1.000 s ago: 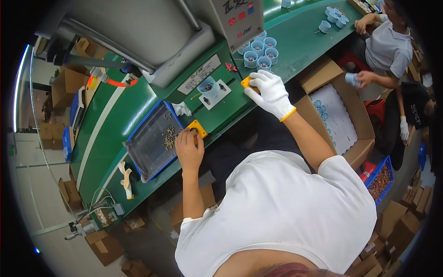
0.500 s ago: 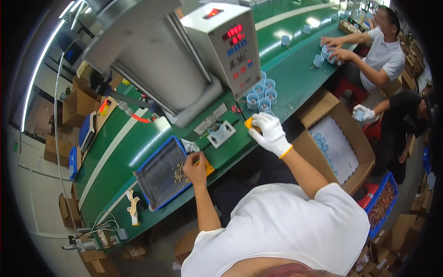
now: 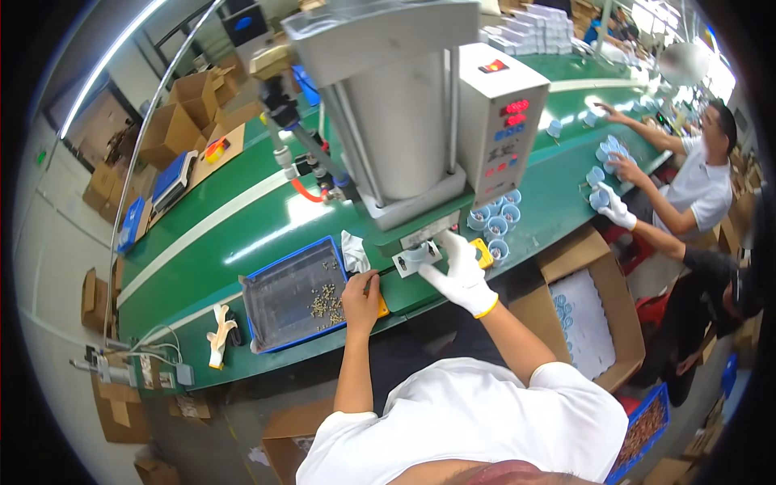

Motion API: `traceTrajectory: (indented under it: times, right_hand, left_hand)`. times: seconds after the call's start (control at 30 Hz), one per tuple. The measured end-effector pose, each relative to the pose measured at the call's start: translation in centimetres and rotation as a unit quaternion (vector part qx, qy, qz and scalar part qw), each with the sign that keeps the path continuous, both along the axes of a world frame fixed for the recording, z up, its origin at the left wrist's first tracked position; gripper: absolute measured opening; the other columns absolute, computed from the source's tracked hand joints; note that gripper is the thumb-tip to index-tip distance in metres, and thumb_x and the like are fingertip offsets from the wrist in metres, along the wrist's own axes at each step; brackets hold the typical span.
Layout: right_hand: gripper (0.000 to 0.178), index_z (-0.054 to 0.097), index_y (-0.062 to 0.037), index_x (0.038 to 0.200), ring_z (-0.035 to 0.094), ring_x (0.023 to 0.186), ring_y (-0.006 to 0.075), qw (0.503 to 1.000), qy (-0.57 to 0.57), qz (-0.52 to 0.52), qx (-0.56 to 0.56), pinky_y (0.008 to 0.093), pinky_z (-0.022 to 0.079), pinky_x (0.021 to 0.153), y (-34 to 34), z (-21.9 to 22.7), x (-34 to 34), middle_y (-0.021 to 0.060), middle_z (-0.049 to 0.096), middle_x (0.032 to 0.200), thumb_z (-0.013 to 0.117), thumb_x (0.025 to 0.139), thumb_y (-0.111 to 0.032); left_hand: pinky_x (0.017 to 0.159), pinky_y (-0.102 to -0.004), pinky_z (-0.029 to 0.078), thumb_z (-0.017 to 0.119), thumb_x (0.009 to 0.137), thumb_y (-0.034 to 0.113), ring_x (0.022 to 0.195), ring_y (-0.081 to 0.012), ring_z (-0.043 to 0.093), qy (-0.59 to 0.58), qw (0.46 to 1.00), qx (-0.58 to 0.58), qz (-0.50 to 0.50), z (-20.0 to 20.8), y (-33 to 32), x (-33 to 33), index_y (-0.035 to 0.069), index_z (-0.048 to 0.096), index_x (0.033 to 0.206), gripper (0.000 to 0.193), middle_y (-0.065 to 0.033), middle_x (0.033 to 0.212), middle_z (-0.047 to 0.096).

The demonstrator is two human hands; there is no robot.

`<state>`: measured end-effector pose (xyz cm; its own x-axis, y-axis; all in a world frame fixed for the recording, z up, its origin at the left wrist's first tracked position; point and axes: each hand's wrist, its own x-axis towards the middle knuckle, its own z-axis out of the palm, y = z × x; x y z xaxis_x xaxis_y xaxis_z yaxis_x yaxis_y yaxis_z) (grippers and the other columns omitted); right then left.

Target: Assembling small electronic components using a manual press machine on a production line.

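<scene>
My bare left hand is at the table edge beside the tray's right end, next to a yellow button box. Its fingers are curled together; whatever they may hold is hidden. My right hand, in a white glove with a yellow cuff, reaches to the small metal fixture under the grey press. Its thumb and fingers are spread around the fixture's right side, with nothing visible in them. A blue-rimmed tray holds many small brass-coloured parts. A second yellow button box is right of the glove.
Light blue cups stand right of the control box. A crumpled white cloth lies by the tray, a loose glove further left. An open carton stands at right. Two co-workers handle blue cups nearby.
My right hand has left the right-hand yellow button box and moved left to the fixture. My left hand stays by the other box. The view has shifted; a co-worker's gloved hand now reaches over the table.
</scene>
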<state>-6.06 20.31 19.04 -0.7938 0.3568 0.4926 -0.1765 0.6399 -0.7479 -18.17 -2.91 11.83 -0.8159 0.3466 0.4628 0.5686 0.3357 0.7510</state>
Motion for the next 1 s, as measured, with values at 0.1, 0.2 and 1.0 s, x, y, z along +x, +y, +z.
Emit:
traceTrajectory:
  times: [0.1,0.2,1.0]
  right_hand:
    - [0.061,0.063,0.0031,0.12,0.066,0.098,0.0408,0.999,0.011,-0.01,0.045,0.0499,0.052,0.085,-1.4,-0.7,-1.8,0.019,0.066,0.104,0.097,0.081,-0.03]
    - [0.055,0.067,0.0024,0.115,0.068,0.085,0.0443,0.997,0.02,-0.053,0.061,0.0503,0.054,0.073,-1.9,-2.6,-3.4,0.022,0.069,0.095,0.097,0.08,-0.028]
    - [0.037,0.081,-0.0091,0.105,0.072,0.11,0.0405,0.972,-0.044,-0.223,0.059,0.0483,0.057,0.099,30.8,0.2,-11.0,0.016,0.075,0.118,0.071,0.1,-0.044]
  left_hand:
    - [0.069,-0.0392,0.062,0.076,0.104,0.009,0.093,-0.0322,0.076,-0.011,1.0,0.01,-0.003,0.0,-0.2,0.3,0.0,0.08,0.113,0.014,-0.0161,0.102,0.077]
    - [0.07,-0.0414,0.061,0.076,0.103,0.009,0.091,-0.0348,0.075,0.004,1.0,0.013,0.003,0.2,-0.9,0.7,0.0,0.08,0.111,0.012,-0.0163,0.1,0.077]
    - [0.082,-0.0337,0.057,0.073,0.107,0.01,0.088,-0.0187,0.074,-0.039,0.996,-0.083,0.009,-0.5,-0.2,-0.4,-0.004,0.08,0.116,0.019,-0.0118,0.099,0.081]
